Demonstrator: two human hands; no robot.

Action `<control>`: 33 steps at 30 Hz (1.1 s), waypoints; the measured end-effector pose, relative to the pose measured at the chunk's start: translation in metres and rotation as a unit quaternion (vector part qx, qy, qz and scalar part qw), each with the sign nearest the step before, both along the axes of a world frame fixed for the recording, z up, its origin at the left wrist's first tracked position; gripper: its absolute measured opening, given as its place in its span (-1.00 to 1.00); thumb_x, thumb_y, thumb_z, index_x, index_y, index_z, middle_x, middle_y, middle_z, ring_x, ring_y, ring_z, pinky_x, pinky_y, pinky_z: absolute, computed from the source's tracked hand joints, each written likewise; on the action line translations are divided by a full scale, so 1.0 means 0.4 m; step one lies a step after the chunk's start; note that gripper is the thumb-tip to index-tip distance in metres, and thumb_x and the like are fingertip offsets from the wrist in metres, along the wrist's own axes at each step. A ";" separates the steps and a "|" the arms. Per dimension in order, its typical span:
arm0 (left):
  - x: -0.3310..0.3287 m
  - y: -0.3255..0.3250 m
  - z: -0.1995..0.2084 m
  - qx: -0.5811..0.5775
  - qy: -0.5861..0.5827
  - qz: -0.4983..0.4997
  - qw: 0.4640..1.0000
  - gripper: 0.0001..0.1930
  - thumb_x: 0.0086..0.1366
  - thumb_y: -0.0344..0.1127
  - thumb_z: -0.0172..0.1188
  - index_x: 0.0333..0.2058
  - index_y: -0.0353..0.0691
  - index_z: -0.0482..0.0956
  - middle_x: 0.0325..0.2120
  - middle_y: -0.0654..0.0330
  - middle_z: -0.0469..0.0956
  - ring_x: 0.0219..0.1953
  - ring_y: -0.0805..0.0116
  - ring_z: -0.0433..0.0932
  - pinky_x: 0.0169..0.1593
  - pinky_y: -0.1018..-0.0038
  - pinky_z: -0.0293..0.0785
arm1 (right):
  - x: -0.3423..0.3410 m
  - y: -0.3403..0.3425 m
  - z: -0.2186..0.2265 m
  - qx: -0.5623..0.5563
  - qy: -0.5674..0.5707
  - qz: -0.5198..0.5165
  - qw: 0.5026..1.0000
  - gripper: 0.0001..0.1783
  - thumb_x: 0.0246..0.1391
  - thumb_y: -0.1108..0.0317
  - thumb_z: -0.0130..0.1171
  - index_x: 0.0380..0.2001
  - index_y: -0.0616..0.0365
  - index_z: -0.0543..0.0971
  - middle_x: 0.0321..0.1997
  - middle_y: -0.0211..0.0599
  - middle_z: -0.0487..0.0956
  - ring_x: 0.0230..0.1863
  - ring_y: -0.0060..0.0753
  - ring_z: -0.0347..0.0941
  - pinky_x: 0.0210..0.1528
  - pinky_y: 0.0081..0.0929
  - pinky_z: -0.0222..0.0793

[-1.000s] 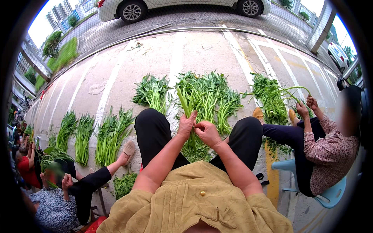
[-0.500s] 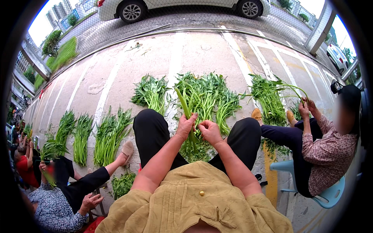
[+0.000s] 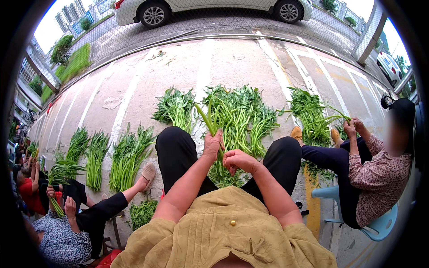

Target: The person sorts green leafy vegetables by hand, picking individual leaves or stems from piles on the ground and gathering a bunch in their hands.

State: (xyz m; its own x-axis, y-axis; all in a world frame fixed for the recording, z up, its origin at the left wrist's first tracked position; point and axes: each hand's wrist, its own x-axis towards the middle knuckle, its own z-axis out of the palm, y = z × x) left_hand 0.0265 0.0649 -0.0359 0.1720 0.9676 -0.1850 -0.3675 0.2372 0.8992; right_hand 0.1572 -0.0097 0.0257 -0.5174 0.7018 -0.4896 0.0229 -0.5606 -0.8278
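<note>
Between my knees, my left hand (image 3: 213, 144) is closed round several long green stems (image 3: 205, 118) that look like water spinach. Their upper ends lean away to the left. Just right of it and slightly nearer, my right hand (image 3: 240, 161) has its fingers curled and pointing down toward the stems; whether anything is pinched in them is hidden. On the ground past my knees lies a broad heap of leafy water spinach (image 3: 234, 111), with a smaller bunch (image 3: 175, 108) at its left. Loose leaves (image 3: 225, 176) cover the ground below my hands.
At right, a co-worker on a blue plastic stool (image 3: 380, 223) holds stems over another bunch (image 3: 306, 111). Another seated person (image 3: 62, 236) at left holds a bunch, near several rows of greens (image 3: 129, 156). A leaf pile (image 3: 144, 213) lies beside me. Beyond the wire fence stands a white car (image 3: 214, 6).
My right hand has drawn back slightly toward me, its fingers curling down. The stems in my left hand lean further left. The left co-worker's free hand has risen toward their bunch.
</note>
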 end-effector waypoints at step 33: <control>0.031 -0.044 0.050 0.060 0.081 -0.037 0.994 -0.71 0.16 -0.05 0.13 -0.48 -0.13 0.35 -0.72 0.43 0.28 -0.70 0.65 0.20 -0.62 0.67 0.12 | -0.032 0.004 -0.038 0.465 -0.373 -0.209 0.775 -0.88 -0.19 0.36 0.11 -0.60 0.19 0.46 -0.51 -0.20 0.41 -0.48 -0.15 0.39 -0.40 -0.33 0.33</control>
